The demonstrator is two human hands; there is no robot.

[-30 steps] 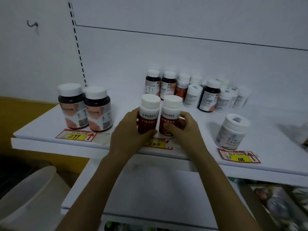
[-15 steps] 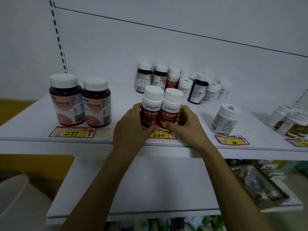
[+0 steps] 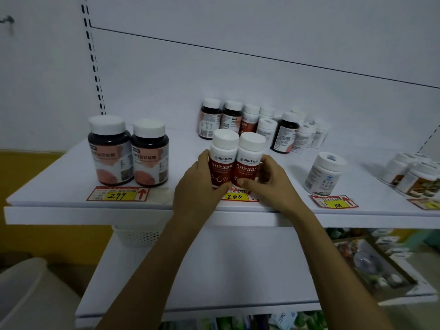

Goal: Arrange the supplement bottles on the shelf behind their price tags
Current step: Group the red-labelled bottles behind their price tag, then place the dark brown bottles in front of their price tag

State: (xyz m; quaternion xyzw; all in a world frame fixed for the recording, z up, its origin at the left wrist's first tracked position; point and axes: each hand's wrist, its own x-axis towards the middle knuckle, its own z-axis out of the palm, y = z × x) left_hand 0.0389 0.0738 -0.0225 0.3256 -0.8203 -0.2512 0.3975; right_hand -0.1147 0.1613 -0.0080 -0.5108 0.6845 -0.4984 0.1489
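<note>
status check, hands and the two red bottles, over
Left hand grips one red-labelled white-capped bottle, right hand grips its twin. Pair upright, touching, behind yellow 280 price tag. Mixed bottle cluster farther back, clear of them.

Two dark jars [image 3: 109,151], two red-label bottles [image 3: 222,163], one white bottle [image 3: 323,175], four price tags [image 3: 118,194], perhaps ten rear bottles [image 3: 284,132].

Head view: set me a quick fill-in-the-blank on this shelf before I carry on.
Behind the 299 tag stand ____ dark bottles with white caps.
The left hand and right hand grip a pair of bottles whose lower labels are ____.
Behind the 108 tag stands ____ white bottle.
The mixed cluster of bottles sits at the ____ of the shelf.
Missing words: two; red; one; back.
</note>
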